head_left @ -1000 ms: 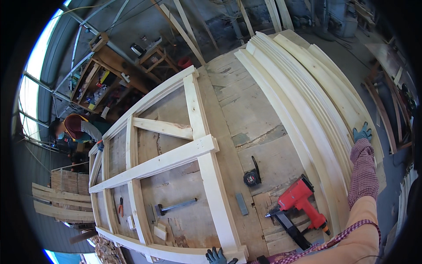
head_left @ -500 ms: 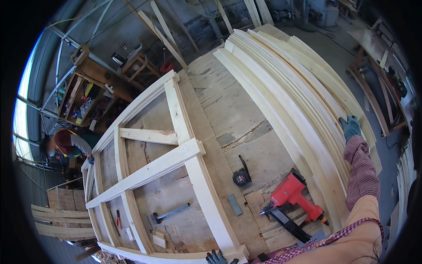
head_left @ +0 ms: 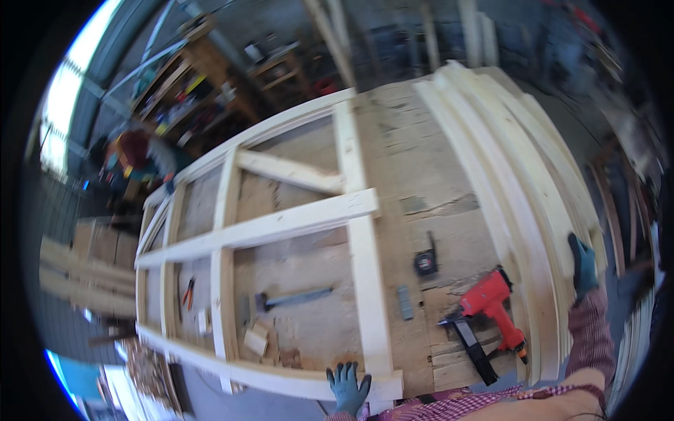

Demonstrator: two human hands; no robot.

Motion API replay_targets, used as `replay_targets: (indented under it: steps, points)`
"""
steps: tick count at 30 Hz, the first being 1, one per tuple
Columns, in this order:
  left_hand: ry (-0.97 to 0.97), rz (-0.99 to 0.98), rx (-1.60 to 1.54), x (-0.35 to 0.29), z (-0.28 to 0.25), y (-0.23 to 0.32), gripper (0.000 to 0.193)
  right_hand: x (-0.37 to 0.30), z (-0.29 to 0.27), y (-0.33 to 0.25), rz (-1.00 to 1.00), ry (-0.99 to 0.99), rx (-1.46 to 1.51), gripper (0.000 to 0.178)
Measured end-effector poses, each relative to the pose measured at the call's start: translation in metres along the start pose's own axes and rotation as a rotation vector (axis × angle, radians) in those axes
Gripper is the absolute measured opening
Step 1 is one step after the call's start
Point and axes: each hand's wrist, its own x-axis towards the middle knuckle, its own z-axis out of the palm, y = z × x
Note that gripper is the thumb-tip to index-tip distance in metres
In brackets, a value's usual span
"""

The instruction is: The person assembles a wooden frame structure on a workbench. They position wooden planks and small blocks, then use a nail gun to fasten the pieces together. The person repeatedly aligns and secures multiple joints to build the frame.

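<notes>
My left hand [head_left: 347,388], in a grey-blue glove, lies with fingers spread on the near rail of a pale timber frame [head_left: 295,226]. My right hand [head_left: 584,270], gloved alike, rests with fingers stretched out against the outer side of a stack of long wooden boards [head_left: 516,168]. Motion blurs its fingers somewhat. Between the frame and the stack lie a red nail gun [head_left: 487,298] with a black magazine, a black tape measure [head_left: 425,262] and a small grey block [head_left: 405,302].
Inside the frame's openings are a hammer [head_left: 298,297], orange-handled pliers [head_left: 188,293] and small wood offcuts [head_left: 257,341]. Another person [head_left: 144,156] bends at the frame's far left corner. Shelving [head_left: 186,91] stands behind, and more boards [head_left: 88,270] lie beyond the left end.
The view has shifted, so the frame and tools sit differently in it. My left hand has come further into view over the near rail. My right hand has moved nearer along the stack's outer side.
</notes>
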Motion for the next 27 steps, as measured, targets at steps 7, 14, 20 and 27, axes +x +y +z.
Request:
replay_targets:
  steps: [7,14,20,27]
  points:
    - [0.013,-0.189,-0.006,0.025,0.027,-0.041,0.024,-0.011,0.106,0.0,-0.073,-0.283,-0.02,0.031]
    - [0.033,-0.26,-0.133,0.027,0.024,-0.034,0.017,-0.017,0.333,-0.066,-0.083,-0.624,-0.075,0.039]
    - [-0.04,-0.259,-0.189,0.025,0.034,-0.041,0.022,-0.02,0.517,-0.079,-0.126,-0.82,0.023,0.042]
    - [-0.046,-0.276,-0.189,0.031,0.02,-0.036,0.02,-0.011,0.636,-0.045,-0.21,-0.744,-0.046,0.044]
